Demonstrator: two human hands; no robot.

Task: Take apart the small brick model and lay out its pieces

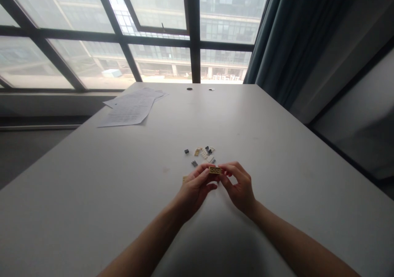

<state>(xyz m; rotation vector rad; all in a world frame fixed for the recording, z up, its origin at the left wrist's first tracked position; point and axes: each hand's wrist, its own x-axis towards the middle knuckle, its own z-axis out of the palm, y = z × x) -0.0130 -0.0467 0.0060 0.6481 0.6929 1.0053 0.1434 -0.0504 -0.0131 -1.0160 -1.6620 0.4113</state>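
Observation:
A small yellow toy building brick (214,170) is held up over the table, its hollow underside with round tubes turned toward me. My left hand (197,186) grips its left end, fingers closed. At its right end, the fingertips and thumb of my right hand (238,184) pinch the brick. Just beyond my hands lies a loose group of pieces: white bricks (204,154), a tan piece (197,152), a black piece (209,149) and a dark grey piece (194,163). Another tan piece (184,179) is partly hidden by my left hand.
A white table (277,154) stretches from me to the window (160,59). Printed paper sheets (129,108) lie at its far left. Two round cable holes, including a dark one (189,89), are near the far edge. A blue curtain (271,43) hangs at the right.

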